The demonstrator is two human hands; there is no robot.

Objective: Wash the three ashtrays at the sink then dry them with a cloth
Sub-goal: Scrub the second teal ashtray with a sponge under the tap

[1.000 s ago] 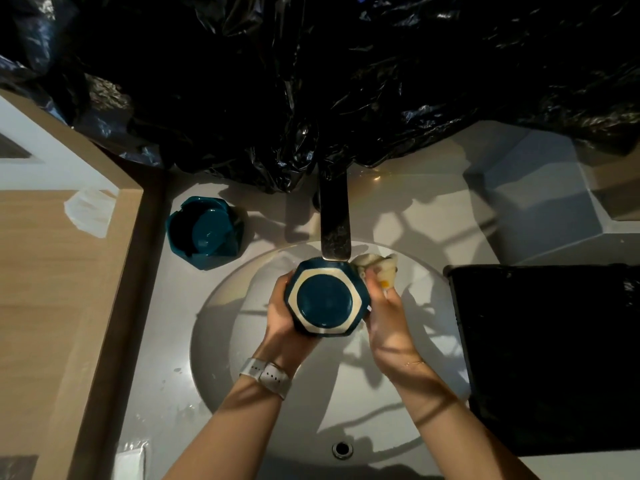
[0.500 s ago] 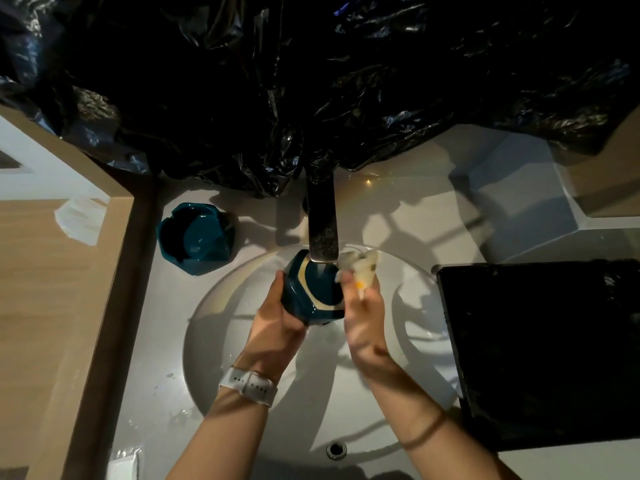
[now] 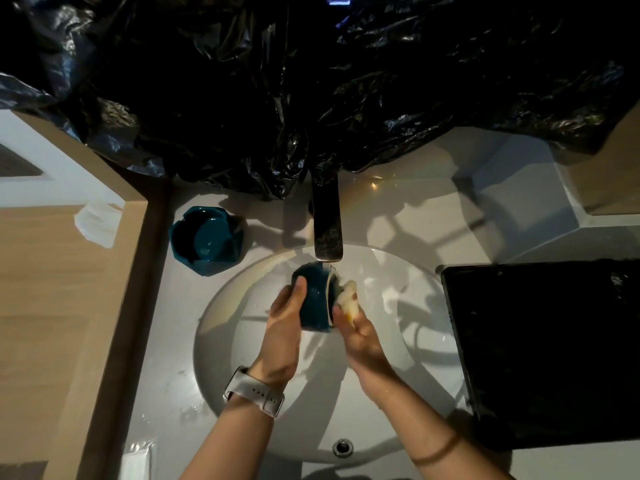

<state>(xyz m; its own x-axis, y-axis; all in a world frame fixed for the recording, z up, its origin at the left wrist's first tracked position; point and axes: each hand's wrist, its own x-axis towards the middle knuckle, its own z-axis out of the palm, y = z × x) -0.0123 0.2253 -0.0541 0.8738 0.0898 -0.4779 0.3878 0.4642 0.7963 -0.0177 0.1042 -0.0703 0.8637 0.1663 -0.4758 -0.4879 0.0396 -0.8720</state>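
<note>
My left hand (image 3: 284,327) grips a dark teal ashtray (image 3: 316,299) turned on its side over the white basin (image 3: 221,317), just under the flat metal tap (image 3: 327,226). My right hand (image 3: 360,336) holds a pale yellow sponge (image 3: 347,295) pressed against the ashtray's underside on the right. A second teal ashtray (image 3: 205,240) stands upright on the counter left of the tap. Whether another ashtray is nested in it I cannot tell.
Crumpled black plastic sheeting (image 3: 311,98) hangs over the wall behind the tap. A black rectangular tray (image 3: 543,351) lies on the counter to the right. A wooden cabinet side (image 3: 62,306) borders the counter on the left. The overflow hole (image 3: 343,447) sits at the basin's near edge.
My left hand has tipped the ashtray from base-up toward me onto its side, base facing right. My right hand has brought the sponge from behind the ashtray onto its base.
</note>
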